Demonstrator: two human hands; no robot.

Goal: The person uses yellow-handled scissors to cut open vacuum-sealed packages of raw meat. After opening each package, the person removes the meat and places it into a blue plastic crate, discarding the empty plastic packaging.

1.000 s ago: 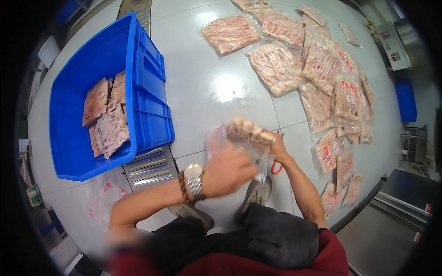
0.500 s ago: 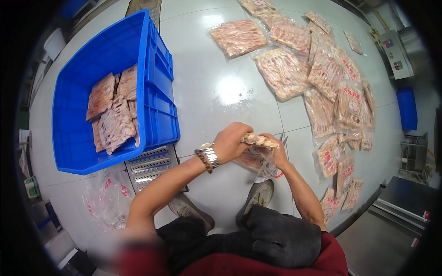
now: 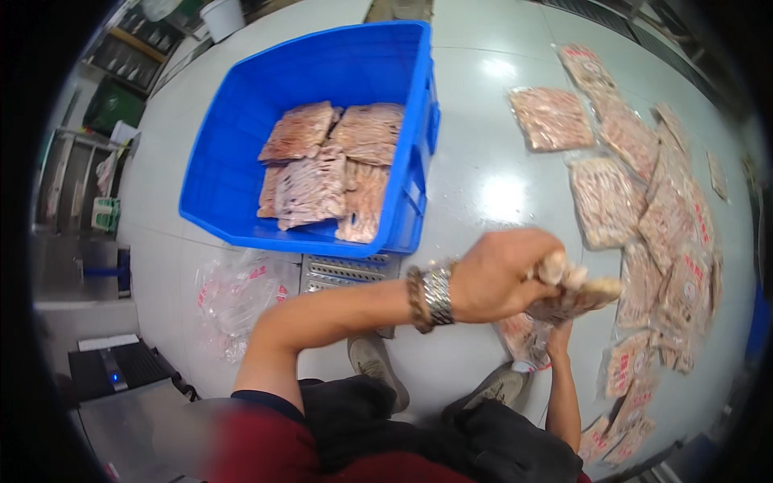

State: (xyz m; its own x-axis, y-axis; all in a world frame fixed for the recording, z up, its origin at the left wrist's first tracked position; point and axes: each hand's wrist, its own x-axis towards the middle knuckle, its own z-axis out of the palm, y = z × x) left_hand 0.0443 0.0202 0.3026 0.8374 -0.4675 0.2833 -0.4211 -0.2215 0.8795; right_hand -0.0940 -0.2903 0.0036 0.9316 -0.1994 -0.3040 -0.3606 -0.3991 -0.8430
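My left hand (image 3: 503, 274), with a metal watch and a beaded bracelet at the wrist, grips a frozen slab of pale pink meat pieces (image 3: 592, 294). I see the slab nearly edge-on. Below it is my right hand (image 3: 558, 338); the slab hides its fingers, so its grip cannot be made out. Beside that hand, clear plastic with pinkish meat (image 3: 517, 334) shows low near my right shoe. To the left stands a blue plastic crate (image 3: 233, 161), holding several unwrapped slabs of the same meat (image 3: 310, 189).
Several bagged meat slabs (image 3: 608, 201) lie spread and overlapping on the tiled floor at the right. Crumpled clear bags (image 3: 241, 302) with red print lie left of my feet. A perforated metal drain cover (image 3: 342, 272) runs under the crate's near side.
My view has turned left, so the crate sits nearer the middle. My left hand has lifted the slab away from the right hand. The scissors seen by my right hand are now hidden.
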